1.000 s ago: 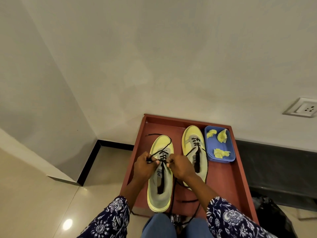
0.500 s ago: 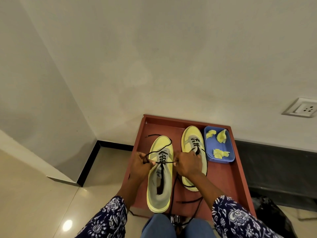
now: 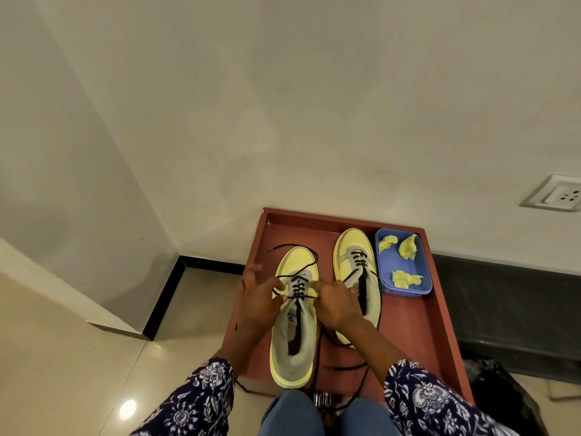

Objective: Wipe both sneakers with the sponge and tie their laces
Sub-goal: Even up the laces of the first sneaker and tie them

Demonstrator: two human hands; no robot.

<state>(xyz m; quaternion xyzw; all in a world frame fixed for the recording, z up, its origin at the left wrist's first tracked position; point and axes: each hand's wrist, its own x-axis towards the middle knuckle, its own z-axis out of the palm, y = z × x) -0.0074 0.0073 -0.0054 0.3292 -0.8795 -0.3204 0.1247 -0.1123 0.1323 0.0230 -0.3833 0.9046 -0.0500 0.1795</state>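
Note:
Two yellow-and-grey sneakers stand side by side, toes toward the wall, on a red-brown tray. Over the tongue of the left sneaker, my left hand and my right hand each pinch a strand of its black lace, which runs taut between them. A loose loop of that lace lies across the toe. The right sneaker stands partly behind my right hand, its lace ends trailing loose toward the tray's front edge. Torn yellow sponge pieces lie in a blue tub.
The tray sits on a glossy tiled floor against a pale wall with black skirting. A wall socket is at the far right. A dark bag lies on the floor right of the tray. My knees in blue jeans are at the tray's front edge.
My hands came together over the left sneaker's tongue, then pulled the lace sideways; now they have drawn back inward slightly, still pinching the lace.

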